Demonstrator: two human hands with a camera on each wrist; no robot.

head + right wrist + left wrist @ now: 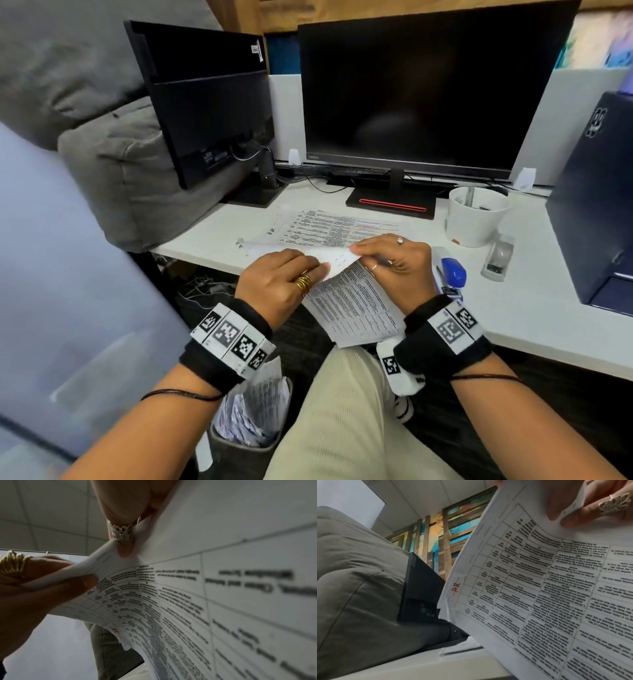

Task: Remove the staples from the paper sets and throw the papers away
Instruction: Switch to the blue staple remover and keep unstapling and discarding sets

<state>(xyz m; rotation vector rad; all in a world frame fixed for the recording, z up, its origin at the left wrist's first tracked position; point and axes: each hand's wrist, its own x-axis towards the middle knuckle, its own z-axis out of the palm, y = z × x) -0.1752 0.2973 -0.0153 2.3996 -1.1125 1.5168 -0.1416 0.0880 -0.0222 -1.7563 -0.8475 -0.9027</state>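
Both hands pinching printed paper set (352, 301), left hand (277, 281), right hand (394, 263), blue stapler (452, 272) beside

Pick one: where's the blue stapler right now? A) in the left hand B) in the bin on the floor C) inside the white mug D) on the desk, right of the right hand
D: the blue stapler lies on the desk just right of the right hand, which, like the left hand, grips only the paper set.
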